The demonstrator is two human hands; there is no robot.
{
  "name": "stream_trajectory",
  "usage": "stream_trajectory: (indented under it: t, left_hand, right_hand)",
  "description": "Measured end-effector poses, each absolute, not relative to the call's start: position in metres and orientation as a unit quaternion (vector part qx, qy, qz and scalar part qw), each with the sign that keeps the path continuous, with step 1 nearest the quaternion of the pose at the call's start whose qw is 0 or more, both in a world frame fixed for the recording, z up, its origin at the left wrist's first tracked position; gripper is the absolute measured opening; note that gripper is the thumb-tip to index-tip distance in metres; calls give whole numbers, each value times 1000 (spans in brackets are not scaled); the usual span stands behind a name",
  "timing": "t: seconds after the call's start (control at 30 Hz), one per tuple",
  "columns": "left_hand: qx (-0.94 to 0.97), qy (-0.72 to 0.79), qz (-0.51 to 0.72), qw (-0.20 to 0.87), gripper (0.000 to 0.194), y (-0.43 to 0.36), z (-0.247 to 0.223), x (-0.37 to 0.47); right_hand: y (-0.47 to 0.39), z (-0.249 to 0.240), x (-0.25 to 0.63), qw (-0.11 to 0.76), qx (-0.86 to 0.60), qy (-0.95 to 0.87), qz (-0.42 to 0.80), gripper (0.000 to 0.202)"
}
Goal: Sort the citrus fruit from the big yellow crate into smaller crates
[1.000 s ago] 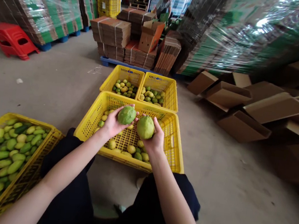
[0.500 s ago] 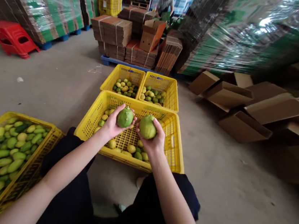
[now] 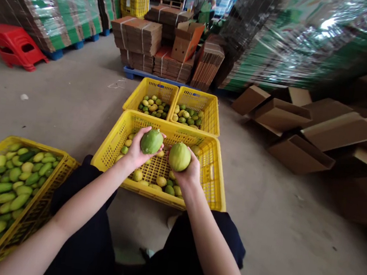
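- Left-hand grip [image 3: 137, 151] holds a dark-green round fruit [image 3: 152, 141] above the central yellow perforated plastic crate [image 3: 210, 158].
- Right-hand grip [image 3: 191, 169] holds a pale-green round fruit [image 3: 180, 156], also above that crate.

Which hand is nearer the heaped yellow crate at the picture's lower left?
Left. The left hand holds a green fruit to the right of the heaped crate; the right hand holds a paler fruit farther off on that same side.

Green fruit [image 3: 151, 141], paler fruit [image 3: 179, 157] — yellow latticed crate [image 3: 159, 195]
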State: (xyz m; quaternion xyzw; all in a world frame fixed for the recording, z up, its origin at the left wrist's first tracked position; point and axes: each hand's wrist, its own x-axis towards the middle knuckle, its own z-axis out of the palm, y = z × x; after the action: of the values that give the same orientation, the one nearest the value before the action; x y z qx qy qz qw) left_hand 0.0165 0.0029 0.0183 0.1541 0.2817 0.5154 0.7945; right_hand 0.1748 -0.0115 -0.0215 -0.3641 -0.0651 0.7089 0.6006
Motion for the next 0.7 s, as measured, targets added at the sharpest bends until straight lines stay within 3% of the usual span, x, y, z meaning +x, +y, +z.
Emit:
stream_trajectory:
  t: [0.23,0.53,0.7]
  left_hand:
    - [75,341,524,777,24,8,12,19]
    - [73,357,546,755,11,3,17,22]
    - [72,365,529,763,25,3,18,15]
  right_hand:
    - [-17,-10,176,604,-355,-75,709,30]
    - [-22,11,171,627,-350,-94,689,20]
    - [-20,-1,176,627,-361,-83,685,25]
